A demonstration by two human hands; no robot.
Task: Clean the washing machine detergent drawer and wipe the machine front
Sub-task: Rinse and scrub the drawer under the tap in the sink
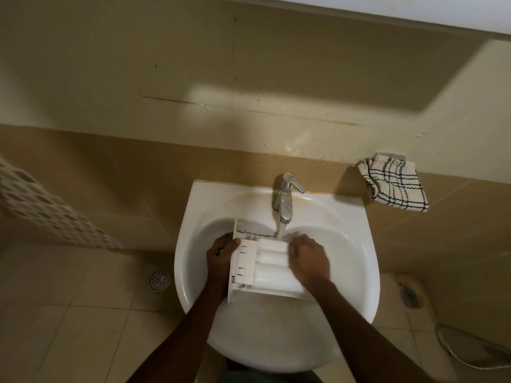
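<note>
The white plastic detergent drawer (262,266) lies in the white sink (354,261), under the chrome tap (286,200). Water runs from the tap onto the drawer's far edge. My left hand (221,254) grips the drawer's left end, by its front panel. My right hand (308,258) lies over the drawer's right end, fingers curled down onto it; what is under the palm is hidden. The washing machine is not in view.
A checked cloth (394,183) hangs on the tiled wall right of the sink. Floor drains sit at the left (159,280) and right (410,297). A patterned curtain (47,205) hangs at the far left. A white hose (459,352) lies on the floor at right.
</note>
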